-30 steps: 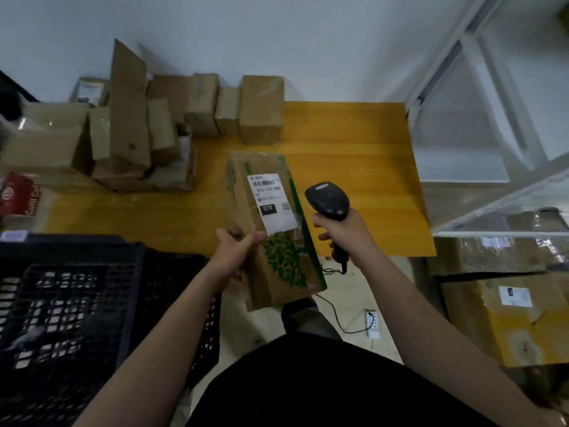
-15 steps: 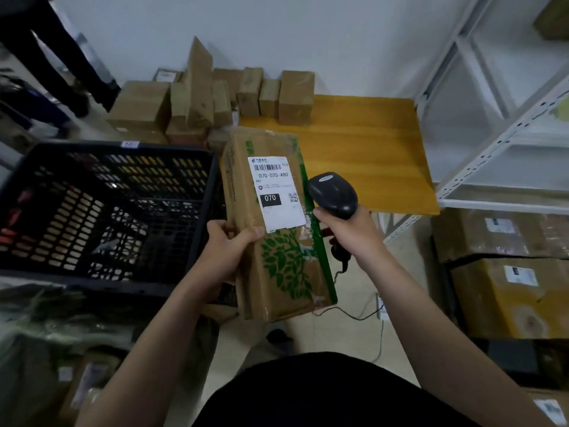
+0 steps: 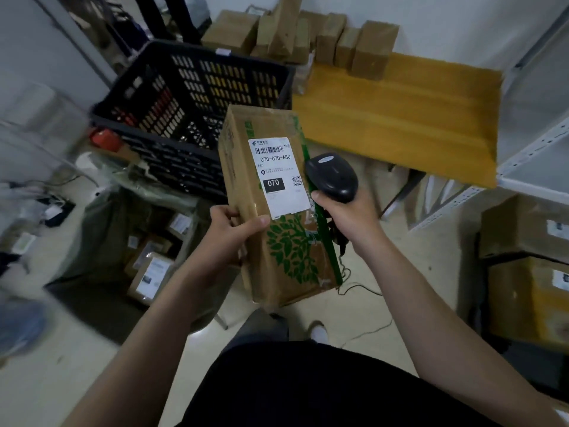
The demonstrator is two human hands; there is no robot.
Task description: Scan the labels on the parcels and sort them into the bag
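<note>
Floor [image 3: 77,380] beneath one parcel [image 3: 292,248], one scanner [image 3: 332,177]

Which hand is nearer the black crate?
Left. The left hand, gripping the parcel, is in front of the black crate; the right hand, holding the scanner, is on the parcel's far side.

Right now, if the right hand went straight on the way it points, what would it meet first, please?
Probably the parcel: the right hand aims the scanner up and left, at the parcel's green edge beside the label. Depth is unclear, so it might pass above.
</note>
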